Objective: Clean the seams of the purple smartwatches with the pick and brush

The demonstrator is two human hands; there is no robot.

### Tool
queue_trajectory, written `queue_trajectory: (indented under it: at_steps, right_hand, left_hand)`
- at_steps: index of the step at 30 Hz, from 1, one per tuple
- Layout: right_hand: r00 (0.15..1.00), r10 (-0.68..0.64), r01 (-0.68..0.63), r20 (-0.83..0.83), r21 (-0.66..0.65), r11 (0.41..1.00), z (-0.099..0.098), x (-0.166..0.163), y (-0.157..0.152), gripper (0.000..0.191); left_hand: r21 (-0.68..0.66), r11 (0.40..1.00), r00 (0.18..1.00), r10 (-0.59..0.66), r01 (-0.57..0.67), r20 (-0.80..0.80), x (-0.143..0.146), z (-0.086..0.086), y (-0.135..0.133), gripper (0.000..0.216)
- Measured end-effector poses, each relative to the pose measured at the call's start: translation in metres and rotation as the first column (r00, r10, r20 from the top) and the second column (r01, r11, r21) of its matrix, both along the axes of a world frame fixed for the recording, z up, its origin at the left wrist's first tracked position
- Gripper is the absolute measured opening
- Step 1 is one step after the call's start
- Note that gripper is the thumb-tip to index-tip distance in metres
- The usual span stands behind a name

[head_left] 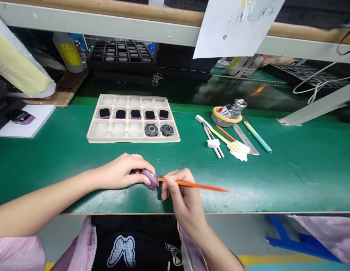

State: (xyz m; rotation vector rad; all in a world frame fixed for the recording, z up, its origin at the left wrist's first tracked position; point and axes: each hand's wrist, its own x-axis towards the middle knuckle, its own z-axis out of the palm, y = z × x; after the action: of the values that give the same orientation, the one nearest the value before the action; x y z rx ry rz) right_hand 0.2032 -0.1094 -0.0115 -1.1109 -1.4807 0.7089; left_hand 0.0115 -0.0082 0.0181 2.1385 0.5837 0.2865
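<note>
At the far left of the frame, a white pad [36, 122] lies on the green worktop [50, 162]. A bottle [67, 52], upper left, wears a yellow label too small to read. Left of centre stands a pale tray [132, 140], and a strip of worktop runs between its near rim and the hands. In the lower centre, the left hand [124, 171] has its grip clamped on a purple watch [151, 181], tilted, rounded and glossy, just inside the worktop's front edge. The right hand [187, 192] pinches an orange stick [200, 185]; its left end meets or nearly meets the watch, I cannot tell which, while its point reaches right over green surface. Upper right hangs a white sheet [220, 37] with blurred handwriting. Below it, a tape roll [226, 119] bears an unclear printed label; wide worktop stretches to the right edge.
</note>
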Motion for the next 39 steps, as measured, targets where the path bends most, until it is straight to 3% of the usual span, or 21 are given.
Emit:
queue_trajectory:
  at_steps: [3,5,7,9,13,16,21,26,29,35,39]
  right_hand:
    - [0.998,-0.039,0.03,-0.049,-0.185,0.982,0.005,0.022,0.005,0.027]
    - [0.971,-0.057,0.114,0.232,-0.239,0.964,0.008,0.044,0.01,0.039]
    - [0.796,-0.063,0.236,0.602,-0.213,0.948,0.01,0.068,0.018,0.049]
    - [0.672,-0.079,0.31,0.736,-0.183,0.933,0.014,0.09,0.028,0.053]
    - [0.591,-0.205,0.388,0.78,-0.052,0.92,0.023,0.126,0.056,0.035]
    - [0.544,-0.273,0.335,0.794,0.093,0.938,0.026,0.147,0.078,0.023]
    - [0.508,-0.205,0.294,0.837,0.055,0.954,0.038,0.174,0.108,0.009]
    - [0.439,-0.423,0.471,0.793,0.197,0.86,0.082,0.2,0.143,0.053]
    - [0.388,-0.463,0.544,0.797,0.207,0.813,0.1,0.212,0.166,0.063]
    - [0.36,-0.386,0.54,0.849,0.148,0.828,0.102,0.214,0.191,0.072]
    - [0.373,-0.397,0.503,0.839,0.177,0.846,0.101,0.185,0.18,0.083]
  left_hand:
    - [-0.01,1.0,1.0,0.015,-0.015,-0.015,-0.001,0.002,-0.002,0.014]
    - [-0.018,1.0,1.0,0.016,-0.016,-0.008,-0.001,0.003,-0.002,0.014]
    - [-0.037,0.999,1.0,-0.004,0.004,0.01,-0.002,0.003,-0.002,0.013]
    - [-0.053,0.998,0.999,-0.025,0.027,0.037,-0.003,0.002,-0.001,0.013]
    - [-0.049,0.998,0.995,-0.044,0.049,0.094,-0.003,0.0,0.002,0.014]
    - [-0.065,0.997,0.995,-0.042,0.048,0.093,-0.003,0.0,0.002,0.014]
    - [-0.105,0.994,0.996,-0.022,0.031,0.089,-0.002,0.003,0.002,0.012]
    - [-0.127,0.991,0.995,-0.027,0.039,0.097,-0.003,0.002,0.004,0.013]
    - [-0.128,0.991,0.995,-0.023,0.036,0.098,-0.003,0.002,0.005,0.013]
    - [-0.126,0.992,0.998,-0.009,0.017,0.062,-0.003,0.001,0.004,0.015]
    - [-0.122,0.992,0.996,-0.012,0.023,0.087,-0.003,0.001,0.004,0.017]
